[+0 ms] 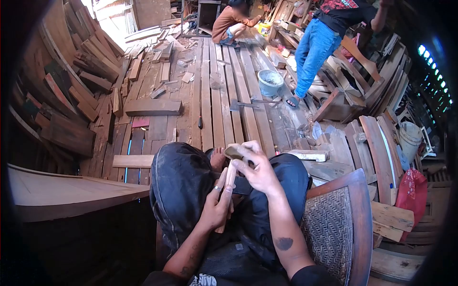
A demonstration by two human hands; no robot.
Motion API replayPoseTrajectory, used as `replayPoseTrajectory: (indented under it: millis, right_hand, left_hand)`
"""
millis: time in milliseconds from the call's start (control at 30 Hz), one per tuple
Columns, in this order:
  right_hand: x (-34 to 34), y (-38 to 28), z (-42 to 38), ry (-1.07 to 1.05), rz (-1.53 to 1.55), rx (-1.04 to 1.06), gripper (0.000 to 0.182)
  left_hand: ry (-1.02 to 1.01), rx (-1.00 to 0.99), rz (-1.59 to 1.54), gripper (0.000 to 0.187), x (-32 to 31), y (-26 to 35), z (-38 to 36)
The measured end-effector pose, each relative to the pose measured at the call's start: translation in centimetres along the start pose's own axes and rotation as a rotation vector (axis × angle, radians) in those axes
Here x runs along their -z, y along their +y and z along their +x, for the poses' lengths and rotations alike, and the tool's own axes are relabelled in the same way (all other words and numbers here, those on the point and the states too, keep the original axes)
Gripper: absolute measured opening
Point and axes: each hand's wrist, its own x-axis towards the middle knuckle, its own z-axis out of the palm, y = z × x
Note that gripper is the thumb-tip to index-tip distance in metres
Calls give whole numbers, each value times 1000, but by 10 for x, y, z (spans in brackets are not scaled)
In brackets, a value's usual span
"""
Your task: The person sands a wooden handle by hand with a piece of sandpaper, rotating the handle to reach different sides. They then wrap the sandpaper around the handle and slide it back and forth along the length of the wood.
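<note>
My left hand [217, 205] is wrapped round a narrow light wooden piece [231, 177], which stands roughly upright above my lap. At the top of that piece, my right hand [256, 168] grips a small brownish folded piece [233, 151], pressed against the wood; its material is hard to tell. Both hands are between my knees, in front of my dark trousers [179, 176]. A ring shows on a finger of my left hand.
Ahead, a screwdriver [200, 122], a hatchet [243, 105] and a thick block [153, 107] lie on the plank floor. Behind them are a bucket [270, 83], a standing person [317, 47] and a crouching person [232, 26]. A woven chair [329, 224] is at right.
</note>
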Motion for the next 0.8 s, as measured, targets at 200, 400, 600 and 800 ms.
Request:
replayPoseTrajectory:
  millis: [200,400,600,800]
  right_hand:
    - [-1,-2,3,31,-26,-30,39]
    - [-1,-8,5,106,-6,-73,39]
    - [1,0,-4,-65,15,53,36]
    - [3,-9,3,58,-49,-17,38]
  left_hand:
    - [-22,11,-10,58,1,1,0]
    - [-40,31,23,58,1,-2,1]
    - [-34,34,-8,57,2,0,0]
    - [-69,36,-26,57,3,0,0]
